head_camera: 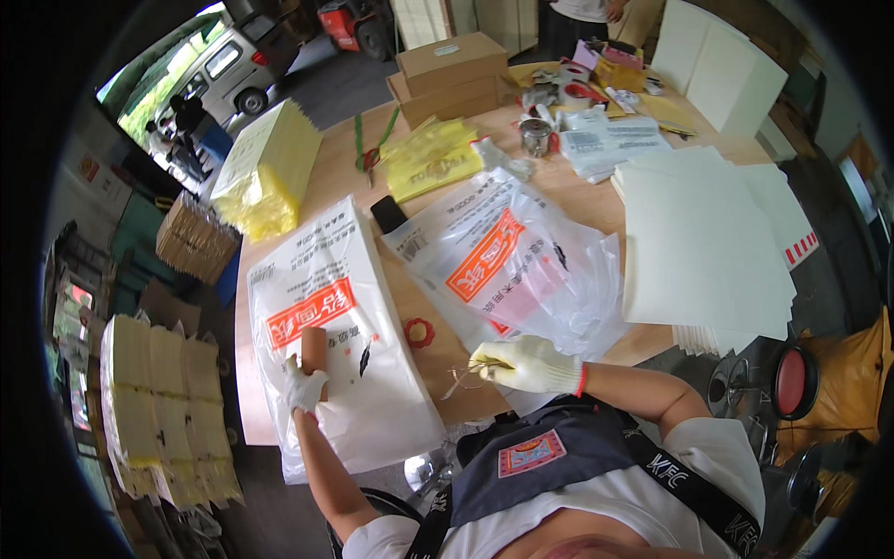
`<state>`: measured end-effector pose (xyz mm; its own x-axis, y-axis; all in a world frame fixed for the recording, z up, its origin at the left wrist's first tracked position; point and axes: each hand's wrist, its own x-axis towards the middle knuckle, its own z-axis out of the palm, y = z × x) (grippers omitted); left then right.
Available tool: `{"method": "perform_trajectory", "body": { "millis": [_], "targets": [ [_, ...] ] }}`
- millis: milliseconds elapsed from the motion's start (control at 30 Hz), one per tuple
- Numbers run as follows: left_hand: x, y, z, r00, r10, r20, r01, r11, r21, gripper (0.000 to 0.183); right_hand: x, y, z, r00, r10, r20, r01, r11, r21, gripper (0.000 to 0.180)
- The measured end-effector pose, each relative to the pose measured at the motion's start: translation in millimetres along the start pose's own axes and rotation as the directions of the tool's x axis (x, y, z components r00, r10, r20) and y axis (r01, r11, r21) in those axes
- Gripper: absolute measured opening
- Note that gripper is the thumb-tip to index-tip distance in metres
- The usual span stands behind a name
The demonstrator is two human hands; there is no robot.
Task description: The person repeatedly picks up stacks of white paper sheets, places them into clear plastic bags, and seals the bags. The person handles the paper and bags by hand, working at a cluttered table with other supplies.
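Note:
My left hand (305,388), in a white knit glove, grips the lower part of a brown cylinder (314,351). The cylinder rests on a printed white plastic package (377,412) lying flat at the left of the table. In its cream knit glove, my right hand (534,365) pinches a thin wire-framed object (464,379), apparently eyeglasses, over the table's near edge. A red ring (419,333) lies between the package and a crumpled printed plastic bag (559,300). Several large white sheets (698,244) are piled to the right.
Yellow-wrapped paper (269,168), red-and-green scissors (368,161), a yellow bag (433,164) and a black phone-like object (388,214) sit farther back. Cardboard boxes (450,73), a metal cup (536,137) and tape rolls (576,93) line the far side. A round stool (793,381) stands right.

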<state>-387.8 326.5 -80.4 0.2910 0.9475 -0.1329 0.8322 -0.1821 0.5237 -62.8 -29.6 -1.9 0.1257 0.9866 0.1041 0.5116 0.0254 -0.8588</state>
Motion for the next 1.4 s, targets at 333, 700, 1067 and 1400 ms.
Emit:
{"method": "perform_trajectory", "body": {
  "millis": [333,700,1067,1400],
  "targets": [
    [-156.7,192.3,92.2,0.812,0.478,0.335,0.316,0.123,-0.941,0.062,-14.3,-12.2,-21.4,0.953,-0.163,-0.254,0.203,0.969,0.139,0.066],
    [-161.2,303.2,215.8,0.491,0.508,0.708,0.584,0.411,-0.700,0.051,-72.8,68.4,-60.7,0.836,0.059,-0.545,-0.199,0.959,-0.201,0.082],
    [-142.1,273.9,240.2,0.494,0.683,0.538,0.546,0.237,-0.803,0.055,-56.2,35.6,-102.6,0.927,0.241,-0.287,-0.306,0.929,-0.208,0.059],
    [-146.9,302.4,248.6,0.703,0.454,0.547,0.690,-0.251,-0.678,0.037,-27.7,59.3,-132.2,0.855,0.265,-0.447,-0.362,0.921,-0.147,0.039]
  ]
}}
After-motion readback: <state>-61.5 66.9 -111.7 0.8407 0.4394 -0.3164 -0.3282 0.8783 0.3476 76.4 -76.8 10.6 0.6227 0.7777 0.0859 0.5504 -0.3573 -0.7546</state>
